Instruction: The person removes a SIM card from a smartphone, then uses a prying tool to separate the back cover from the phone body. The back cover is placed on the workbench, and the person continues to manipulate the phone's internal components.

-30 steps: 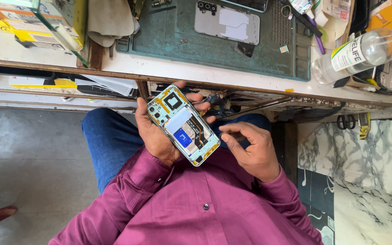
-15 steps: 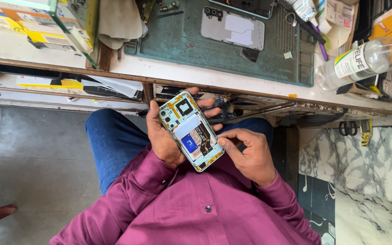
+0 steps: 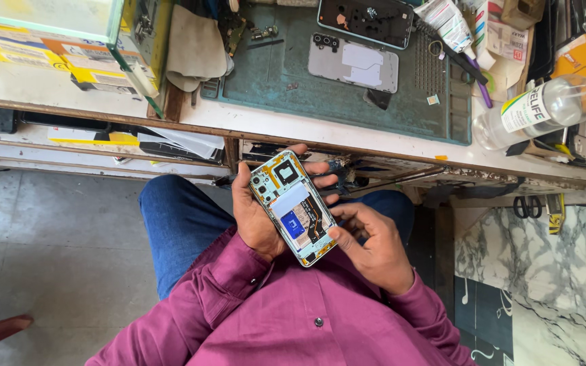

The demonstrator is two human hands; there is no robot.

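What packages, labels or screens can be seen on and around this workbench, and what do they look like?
Clear plastic bottle: lying at the bench's right end, white, green and blue label.
White tube: top of the green mat, printed.
Yellow-and-white flat boxes: bench's left end.
Blue sticker: inside the opened phone, held in the left hand.

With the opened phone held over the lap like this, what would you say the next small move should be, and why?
Probably press the right hand's fingertip down on the lower edge of the opened phone. The left hand already cradles it, back off and insides showing, and the right forefinger touches the board near the bottom corner. The grey back cover lies apart on the green mat, so work inside seems unfinished.
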